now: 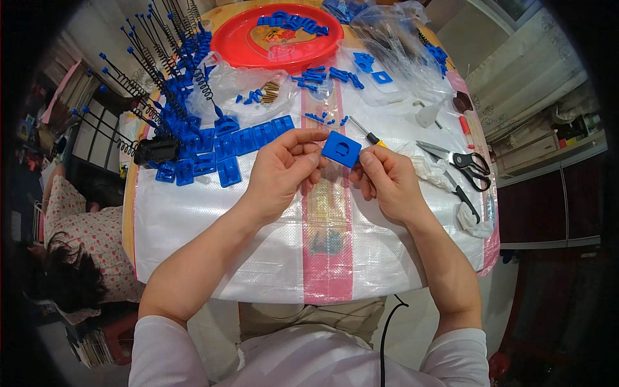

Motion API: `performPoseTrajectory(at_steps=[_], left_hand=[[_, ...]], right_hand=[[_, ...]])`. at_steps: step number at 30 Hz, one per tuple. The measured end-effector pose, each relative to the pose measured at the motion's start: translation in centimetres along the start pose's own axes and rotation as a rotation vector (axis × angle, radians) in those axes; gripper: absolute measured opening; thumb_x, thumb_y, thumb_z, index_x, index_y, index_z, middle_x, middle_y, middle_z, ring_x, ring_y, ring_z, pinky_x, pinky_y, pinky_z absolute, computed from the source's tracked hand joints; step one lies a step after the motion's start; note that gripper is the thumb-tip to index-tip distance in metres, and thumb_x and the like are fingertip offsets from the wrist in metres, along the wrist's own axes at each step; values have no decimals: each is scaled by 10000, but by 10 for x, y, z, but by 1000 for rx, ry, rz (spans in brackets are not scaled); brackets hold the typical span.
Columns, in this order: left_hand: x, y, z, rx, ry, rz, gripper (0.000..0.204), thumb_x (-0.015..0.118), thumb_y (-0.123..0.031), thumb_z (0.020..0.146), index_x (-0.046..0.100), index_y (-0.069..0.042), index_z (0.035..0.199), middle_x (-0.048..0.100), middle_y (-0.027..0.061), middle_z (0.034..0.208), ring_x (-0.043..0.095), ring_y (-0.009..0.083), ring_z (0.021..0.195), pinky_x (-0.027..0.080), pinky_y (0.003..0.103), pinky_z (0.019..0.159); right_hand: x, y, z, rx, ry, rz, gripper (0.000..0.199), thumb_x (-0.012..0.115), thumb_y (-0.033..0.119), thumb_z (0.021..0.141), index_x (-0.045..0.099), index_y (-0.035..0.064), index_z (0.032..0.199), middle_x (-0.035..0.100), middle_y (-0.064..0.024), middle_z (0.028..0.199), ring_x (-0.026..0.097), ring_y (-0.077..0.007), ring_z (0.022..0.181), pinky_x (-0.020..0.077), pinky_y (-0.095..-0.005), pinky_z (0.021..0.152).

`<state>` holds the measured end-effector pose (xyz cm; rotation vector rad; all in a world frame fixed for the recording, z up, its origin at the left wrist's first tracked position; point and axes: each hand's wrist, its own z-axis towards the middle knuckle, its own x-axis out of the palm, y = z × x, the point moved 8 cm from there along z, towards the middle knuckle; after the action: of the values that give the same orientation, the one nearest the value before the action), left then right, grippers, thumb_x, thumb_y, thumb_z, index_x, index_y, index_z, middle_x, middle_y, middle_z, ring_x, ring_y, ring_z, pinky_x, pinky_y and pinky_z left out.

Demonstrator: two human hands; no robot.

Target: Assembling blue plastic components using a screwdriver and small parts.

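A blue square plastic base (335,144) with a round opening in its middle is held tilted above the table, between my two hands. My right hand (389,177) pinches its right corner between thumb and fingers. My left hand (287,164) is at its left side, index fingertip against the edge and the other fingers curled. Just behind the base lies a screwdriver (371,138) with a yellow and black handle. Small blue plastic bits (327,120) are scattered a little farther off. To the left, several blue bases (243,140) lie in rows.
Blue stands with black coil springs (161,84) crowd the left. At the back is a red basin (222,48) with blue parts. Brass-coloured pins (269,92) and blue clips (313,76) lie mid-table. Scissors (474,169), a black-handled knife (465,201) and a red marker (465,126) are at right.
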<state>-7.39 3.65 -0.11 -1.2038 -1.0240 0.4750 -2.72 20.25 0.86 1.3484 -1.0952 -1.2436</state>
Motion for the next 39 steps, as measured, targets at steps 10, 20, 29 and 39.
performPoseTrajectory(at_steps=[10,20,29,39], left_hand=[[-4,7,3,-65,-11,10,321,510,-54,973,537,20,1285,641,58,913,600,100,704,492,231,618],[-6,12,3,-101,-47,27,230,574,-80,974,597,-4,1190,643,43,844,599,100,678,486,226,614],[-7,12,3,-94,-53,46,212,568,-71,983,616,-3,1178,644,43,853,597,86,678,482,213,599],[-3,11,3,-111,-12,11,244,562,-94,990,586,-5,1216,661,61,867,620,108,670,486,237,576]], right_hand=[[-3,3,0,-44,-25,-111,318,492,238,1050,649,-19,946,664,-35,754,550,-59,582,453,-228,531],[-1,10,-1,-71,-40,-187,276,512,192,1032,652,-32,950,670,-44,750,576,-78,596,475,-242,553],[-2,10,-1,-79,-43,-173,271,518,189,1028,653,-33,949,668,-46,749,574,-79,593,472,-244,551],[-3,7,-1,-75,-47,-139,275,514,204,1033,648,-26,962,662,-42,758,568,-76,594,467,-240,546]])
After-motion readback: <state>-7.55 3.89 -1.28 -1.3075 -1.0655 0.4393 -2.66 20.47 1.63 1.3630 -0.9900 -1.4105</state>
